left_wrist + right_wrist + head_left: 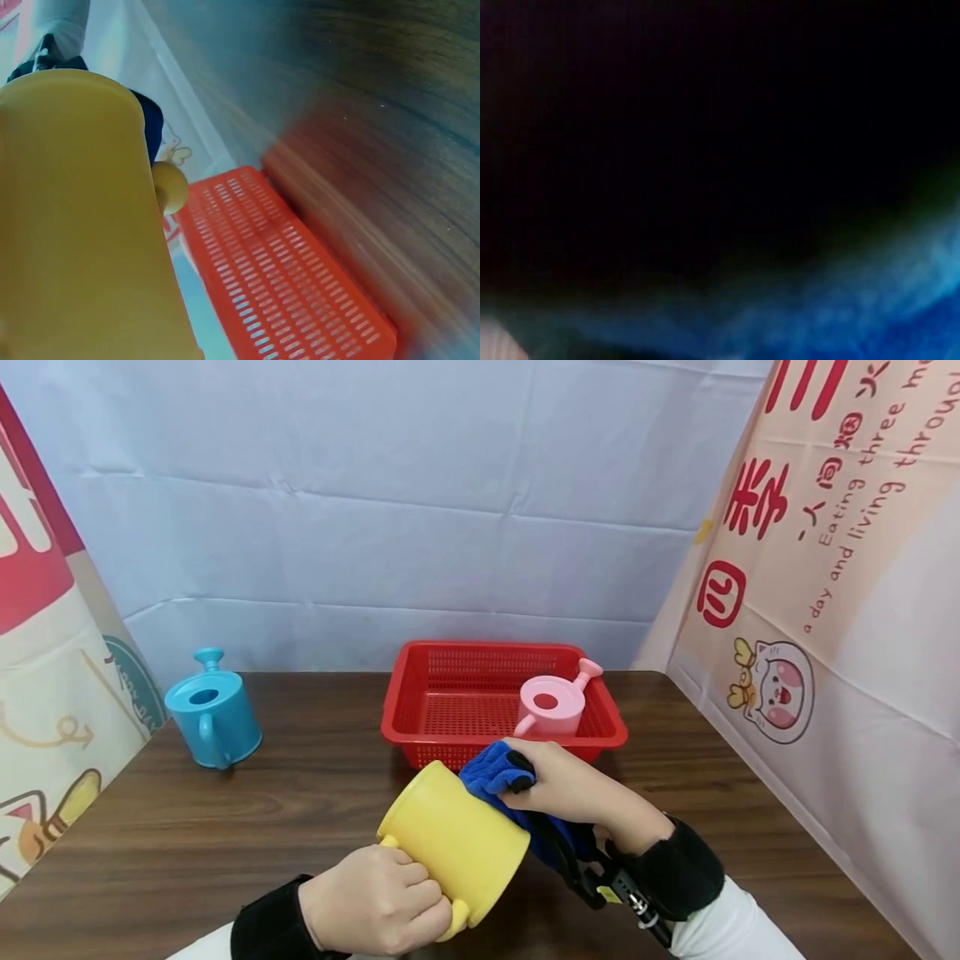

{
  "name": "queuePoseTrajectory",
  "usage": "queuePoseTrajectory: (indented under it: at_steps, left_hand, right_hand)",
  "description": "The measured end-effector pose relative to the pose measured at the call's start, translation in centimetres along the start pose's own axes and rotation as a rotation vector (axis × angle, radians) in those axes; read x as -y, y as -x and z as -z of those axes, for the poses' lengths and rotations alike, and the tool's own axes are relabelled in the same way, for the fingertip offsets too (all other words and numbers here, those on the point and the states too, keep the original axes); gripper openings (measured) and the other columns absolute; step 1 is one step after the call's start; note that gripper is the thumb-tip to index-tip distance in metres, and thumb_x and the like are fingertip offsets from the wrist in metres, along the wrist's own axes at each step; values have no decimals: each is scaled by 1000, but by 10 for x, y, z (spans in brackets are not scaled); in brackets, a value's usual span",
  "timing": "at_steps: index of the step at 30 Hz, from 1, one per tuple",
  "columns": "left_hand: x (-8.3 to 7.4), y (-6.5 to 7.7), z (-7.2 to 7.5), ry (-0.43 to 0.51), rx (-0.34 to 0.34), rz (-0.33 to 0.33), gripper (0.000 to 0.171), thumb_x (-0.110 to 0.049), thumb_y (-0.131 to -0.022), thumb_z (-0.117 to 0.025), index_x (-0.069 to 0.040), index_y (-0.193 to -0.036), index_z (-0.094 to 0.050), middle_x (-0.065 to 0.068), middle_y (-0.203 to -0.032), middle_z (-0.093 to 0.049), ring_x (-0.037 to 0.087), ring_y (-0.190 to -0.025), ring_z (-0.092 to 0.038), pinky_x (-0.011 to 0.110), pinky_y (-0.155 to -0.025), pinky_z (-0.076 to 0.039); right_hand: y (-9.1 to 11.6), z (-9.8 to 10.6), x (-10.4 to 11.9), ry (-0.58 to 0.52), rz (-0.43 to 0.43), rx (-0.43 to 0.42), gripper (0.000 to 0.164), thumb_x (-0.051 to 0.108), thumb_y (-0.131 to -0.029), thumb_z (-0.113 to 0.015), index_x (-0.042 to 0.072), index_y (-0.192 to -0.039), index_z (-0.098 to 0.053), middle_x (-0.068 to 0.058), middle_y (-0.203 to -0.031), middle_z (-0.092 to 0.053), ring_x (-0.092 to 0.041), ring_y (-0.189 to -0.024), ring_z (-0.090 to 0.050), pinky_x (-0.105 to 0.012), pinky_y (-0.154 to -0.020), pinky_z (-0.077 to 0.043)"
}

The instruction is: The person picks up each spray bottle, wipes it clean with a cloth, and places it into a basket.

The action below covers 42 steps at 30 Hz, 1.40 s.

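Observation:
My left hand (382, 900) grips the handle of a yellow watering can (457, 835), which is tilted above the table's near side. In the left wrist view the can's yellow wall (82, 217) fills the left part. My right hand (558, 777) holds a bunched blue cloth (491, 772) against the can's far right side, and its lower folds hang beside the can. In the right wrist view the blue cloth (900, 315) shows along the bottom, and darkness covers the rest. The right fingertips are partly hidden by cloth.
Behind the hands stands a red perforated basket (408, 693) with a pink watering can (551, 706) in its right side. A blue watering can (217, 718) stands at the left on the dark wooden table (300, 793). Cloth sheets (375, 527) hang around the table.

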<state>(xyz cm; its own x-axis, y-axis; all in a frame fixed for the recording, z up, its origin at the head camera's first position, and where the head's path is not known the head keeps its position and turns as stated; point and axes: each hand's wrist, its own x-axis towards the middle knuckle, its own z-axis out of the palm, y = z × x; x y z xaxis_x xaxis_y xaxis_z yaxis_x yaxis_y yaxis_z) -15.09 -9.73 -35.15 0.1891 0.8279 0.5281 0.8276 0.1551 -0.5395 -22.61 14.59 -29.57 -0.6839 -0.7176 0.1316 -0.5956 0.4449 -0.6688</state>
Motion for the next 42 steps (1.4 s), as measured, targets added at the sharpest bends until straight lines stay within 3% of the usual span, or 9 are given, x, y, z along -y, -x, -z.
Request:
queuePoseTrajectory:
  at_steps: [11, 14, 22, 25, 28, 33, 35, 38, 42]
  left_hand:
    - [-15, -4, -4, 152, 134, 54, 26, -30, -96, -45, -22, -73, -53, -11, -60, -37, 1, -53, -35, 10, -55, -22]
    - [-12, -3, -2, 151, 143, 60, 25, -32, -96, -46, -22, -74, -54, -11, -60, -39, 1, -54, -39, 9, -56, -27]
    - [4, 5, 7, 35, -18, 84, 27, -26, -95, -54, -16, -70, -52, -8, -59, -38, 3, -52, -38, 10, -53, -32]
    - [7, 3, 10, 33, -105, 154, 30, -28, -94, -56, -16, -67, -50, -8, -58, -38, 2, -51, -37, 8, -53, -31]
    - [10, 1, 11, 45, -217, 271, 35, -31, -93, -58, -17, -64, -45, -9, -56, -33, 0, -48, -34, 7, -51, -26]
    - [9, 9, 7, 129, -408, 594, 37, -34, -92, -59, -15, -63, -45, -8, -55, -32, 1, -47, -33, 9, -47, -26]
    - [7, 12, 5, 231, -479, 753, 31, -30, -89, -64, -13, -66, -49, -7, -56, -32, 2, -48, -34, 12, -46, -28]
    - [4, 13, 5, 442, -573, 995, 17, -9, -83, -70, -9, -73, -56, -2, -58, -35, 6, -50, -38, 18, -46, -33]
    - [1, 4, 9, 663, -650, 1293, 14, 9, -84, -62, -3, -78, -59, 2, -58, -39, 13, -48, -40, 27, -41, -34]
  right_hand:
    - [-13, -13, 4, 28, 3, -63, 26, 13, -85, -67, 15, -107, -55, 7, -95, -59, -12, -84, -56, -29, -77, -49]
    - [-13, -13, 3, -3, -16, -49, 27, 14, -85, -67, 14, -109, -55, 6, -97, -59, -13, -87, -55, -30, -79, -48]
    - [-4, -11, -8, -72, -17, -32, 25, 13, -86, -65, 13, -109, -56, 3, -98, -58, -16, -88, -54, -32, -82, -47]
    - [-1, -12, -8, -96, -23, -95, 26, 13, -85, -65, 12, -110, -57, 3, -101, -60, -16, -90, -55, -34, -82, -47]
    - [1, -16, -8, -60, -6, -230, 32, 9, -82, -67, 11, -112, -56, 1, -100, -61, -16, -85, -57, -34, -76, -49]
    - [2, -25, -11, 137, 131, -538, 52, -1, -73, -75, 7, -119, -53, -4, -105, -63, -18, -91, -59, -38, -79, -52]
    - [1, -27, -12, 226, 196, -664, 58, -2, -69, -79, 5, -121, -53, -7, -111, -61, -20, -99, -59, -42, -84, -49]
    - [0, -28, -11, 352, 246, -814, 64, 0, -64, -83, 4, -121, -54, -9, -115, -59, -24, -105, -57, -43, -87, -48]
    - [-1, -30, -6, 453, 244, -868, 64, 4, -63, -85, 4, -120, -55, -10, -115, -57, -23, -105, -57, -42, -87, -48]
